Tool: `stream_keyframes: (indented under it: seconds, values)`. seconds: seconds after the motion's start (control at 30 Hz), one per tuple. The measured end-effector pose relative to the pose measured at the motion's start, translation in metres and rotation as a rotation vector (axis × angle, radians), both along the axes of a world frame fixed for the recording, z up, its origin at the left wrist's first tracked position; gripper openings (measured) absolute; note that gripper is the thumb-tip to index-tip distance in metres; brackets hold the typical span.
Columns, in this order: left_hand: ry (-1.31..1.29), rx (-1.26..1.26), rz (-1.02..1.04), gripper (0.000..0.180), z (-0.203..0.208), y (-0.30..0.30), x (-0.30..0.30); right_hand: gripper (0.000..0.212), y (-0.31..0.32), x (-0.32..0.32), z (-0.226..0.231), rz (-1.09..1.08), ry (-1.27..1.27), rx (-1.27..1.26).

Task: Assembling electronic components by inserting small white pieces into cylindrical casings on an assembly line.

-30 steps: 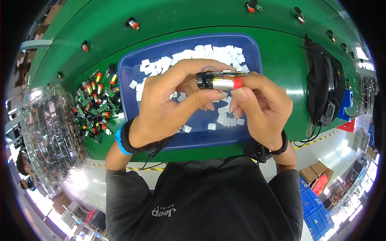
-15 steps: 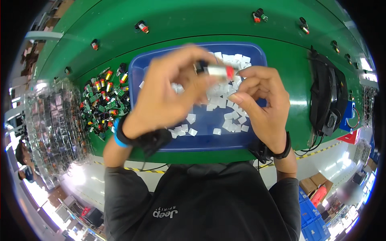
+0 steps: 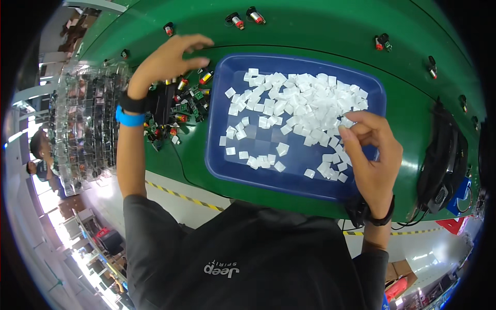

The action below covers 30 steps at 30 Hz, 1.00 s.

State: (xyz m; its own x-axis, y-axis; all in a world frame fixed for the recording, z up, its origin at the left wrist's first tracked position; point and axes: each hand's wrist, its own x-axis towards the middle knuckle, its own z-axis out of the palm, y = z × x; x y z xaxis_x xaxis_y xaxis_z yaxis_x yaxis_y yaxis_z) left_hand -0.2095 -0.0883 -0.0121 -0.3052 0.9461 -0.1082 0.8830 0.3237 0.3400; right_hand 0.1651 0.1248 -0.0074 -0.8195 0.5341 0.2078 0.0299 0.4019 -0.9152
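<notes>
My left hand [image 3: 173, 61] is open, fingers stretched out above the green table. It hovers over the far side of a heap of small parts [image 3: 195, 101]: cylinders with red ends and yellow or silver bodies, among green circuit boards. Nothing is in it. My right hand [image 3: 376, 152] reaches over the right side of a blue tray [image 3: 219, 173]. Its thumb and index finger pinch a small white square piece [image 3: 344, 123], mostly hidden by the fingertips. Loose white squares [image 3: 310, 103] lie scattered and piled in the tray.
Along the far green strip lie separate silver-and-red cylinder parts [image 3: 256, 15]. Stacked clear plastic trays [image 3: 85, 124] stand at the left. A black bag [image 3: 439, 155] lies at the right, beside a blue box [image 3: 460, 196]. Other people [image 3: 41, 147] are visible far left.
The silver-and-red cylinder part has left my left hand; an additional one lies on the far strip. My left hand moved left and opened. My right hand has closed its fingertips. The view shifted.
</notes>
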Motion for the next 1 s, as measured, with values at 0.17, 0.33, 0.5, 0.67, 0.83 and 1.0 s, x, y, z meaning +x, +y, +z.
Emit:
stream_keyframes:
  seconds: [0.17,0.33,0.5,0.67,0.83,1.0]
  values:
    - [0.011,-0.240,0.237,0.044,0.001,-0.014,0.036,0.018,-0.003,-0.002,0.006,0.015,-0.079,-0.006]
    - [-0.175,-0.273,0.346,0.038,0.002,-0.018,0.024,0.016,-0.006,-0.003,0.006,0.011,-0.077,0.006]
    - [-0.207,-0.225,0.289,0.039,0.009,-0.014,0.018,0.013,-0.006,-0.001,0.007,0.034,-0.079,-0.017]
    - [-0.573,0.168,0.357,0.041,0.033,0.011,0.041,0.012,0.000,0.001,0.007,0.050,-0.027,-0.007]
    - [-0.900,0.414,0.191,0.047,0.058,0.063,0.134,0.014,-0.003,0.004,0.001,0.081,0.079,-0.108]
    - [-1.051,0.509,0.124,0.053,0.050,0.094,0.211,0.014,-0.008,-0.001,0.000,-0.014,0.226,-0.371]
